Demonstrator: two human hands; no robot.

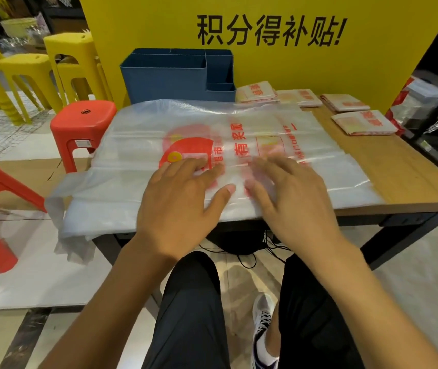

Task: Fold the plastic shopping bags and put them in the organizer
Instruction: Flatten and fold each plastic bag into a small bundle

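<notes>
A large clear plastic shopping bag (138, 145) with red print lies spread flat across the wooden table (404, 177); its handles hang off the left edge. My left hand (183, 198) presses flat on the bag's near middle, fingers straight. My right hand (290, 193) lies flat beside it, fingers spread and blurred. A blue organizer (175, 78) with several compartments stands at the back of the table. Several folded bags (363, 122) lie at the back right.
Red stools (84, 126) stand left of the table, yellow stools (71, 62) behind them. A yellow sign board (292, 62) rises behind the table. More plastic lies on the floor at left. Cables hang under the table by my legs.
</notes>
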